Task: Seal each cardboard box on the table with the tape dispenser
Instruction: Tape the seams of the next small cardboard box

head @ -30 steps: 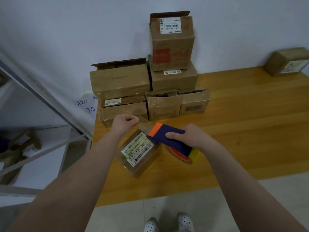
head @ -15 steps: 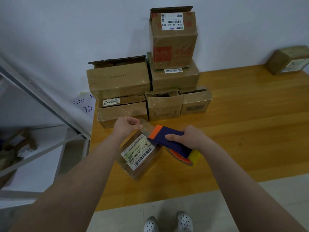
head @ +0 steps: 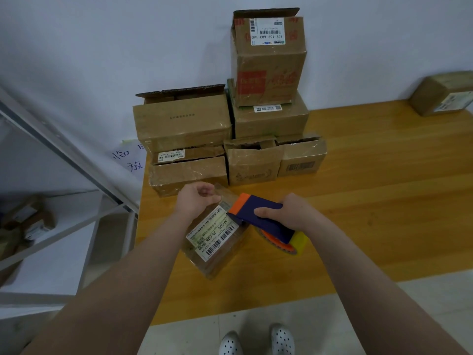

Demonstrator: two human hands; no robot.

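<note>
A small cardboard box (head: 217, 242) with a white barcode label lies near the front left of the wooden table (head: 371, 213). My right hand (head: 286, 213) grips the blue, orange and yellow tape dispenser (head: 266, 222), whose orange front end rests on the box's top. My left hand (head: 198, 199) is at the box's far end, fingers curled, pinching a strip of clear tape that runs from the dispenser.
Several cardboard boxes (head: 184, 124) are stacked against the wall behind, some with open flaps; the tallest (head: 267, 60) stands on top. One more box (head: 442, 94) sits at the far right. A metal shelf frame (head: 64, 155) stands left of the table.
Both hands, the dispenser and the small box keep almost the same pose; the left hand's fingers have shifted slightly at the box's far end.
</note>
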